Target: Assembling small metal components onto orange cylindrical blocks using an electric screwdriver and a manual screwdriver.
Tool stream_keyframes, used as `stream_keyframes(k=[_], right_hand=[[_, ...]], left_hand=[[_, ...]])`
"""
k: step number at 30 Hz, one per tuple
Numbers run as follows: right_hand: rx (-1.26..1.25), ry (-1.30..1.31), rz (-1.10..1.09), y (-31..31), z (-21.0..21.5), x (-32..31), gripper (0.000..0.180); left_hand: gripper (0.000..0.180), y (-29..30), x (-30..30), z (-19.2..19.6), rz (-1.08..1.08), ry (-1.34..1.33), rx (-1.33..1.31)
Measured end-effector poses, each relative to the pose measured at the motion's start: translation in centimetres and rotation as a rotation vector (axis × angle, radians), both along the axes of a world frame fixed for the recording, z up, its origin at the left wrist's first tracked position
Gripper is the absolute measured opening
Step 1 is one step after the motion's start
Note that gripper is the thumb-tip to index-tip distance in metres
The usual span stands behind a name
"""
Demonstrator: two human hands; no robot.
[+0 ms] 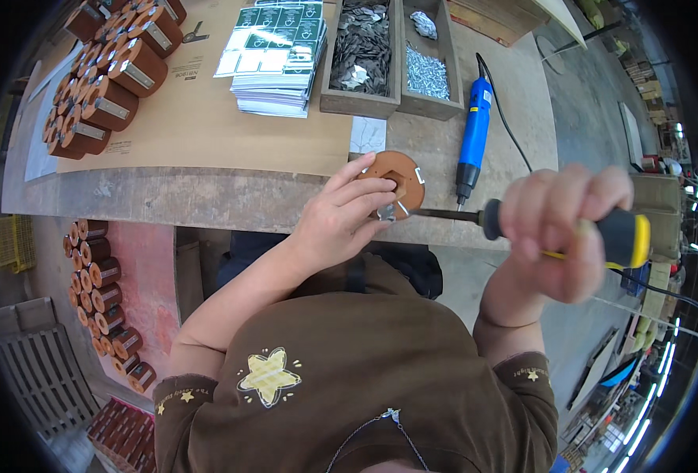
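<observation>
My left hand point(329, 213) is closed around a round brown spool-like part point(414, 172) at the table's front edge. A hexagonal recess and small metal clips show on the part's face. My right hand point(558, 229), slightly blurred, grips a screwdriver point(629, 238) with a black and yellow handle. Its dark shaft points left, and the tip is at the part's lower rim, close to a metal clip; whether it touches I cannot tell. Beyond my right hand, a blue electric screwdriver point(475, 126) lies on the table with its bit toward me.
Wooden boxes at the back hold dark metal pieces point(362, 51) and small silver screws point(428, 75). A stack of printed green-and-white cards point(274, 79) stands left of them. Several brown spools point(132, 71) stand at the far left, more point(100, 276) below. A black cord point(511, 130) crosses the right side.
</observation>
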State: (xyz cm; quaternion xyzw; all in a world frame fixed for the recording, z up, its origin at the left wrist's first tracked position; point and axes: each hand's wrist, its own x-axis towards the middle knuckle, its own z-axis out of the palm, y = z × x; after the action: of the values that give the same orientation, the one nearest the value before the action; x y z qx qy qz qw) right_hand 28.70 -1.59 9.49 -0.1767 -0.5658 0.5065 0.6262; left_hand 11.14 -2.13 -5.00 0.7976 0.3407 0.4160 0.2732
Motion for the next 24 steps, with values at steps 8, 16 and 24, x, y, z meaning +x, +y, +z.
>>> stream_keyframes(k=[8,16,24], right_hand=[[-0.031,0.091,-0.136,-0.1,-2.8,0.8,0.015],[-0.017,0.121,-0.071,0.3,-2.4,0.9,0.012],[0.111,0.206,-0.228,0.9,-1.5,2.9,0.007]], left_hand=[[0.035,-1.0,-0.2,0.7,-0.011,-0.06,-0.052],[0.038,1.1,-0.2,3.9,0.057,0.025,0.144],[0.014,5.2,1.8,3.9,-0.023,-0.038,0.217]])
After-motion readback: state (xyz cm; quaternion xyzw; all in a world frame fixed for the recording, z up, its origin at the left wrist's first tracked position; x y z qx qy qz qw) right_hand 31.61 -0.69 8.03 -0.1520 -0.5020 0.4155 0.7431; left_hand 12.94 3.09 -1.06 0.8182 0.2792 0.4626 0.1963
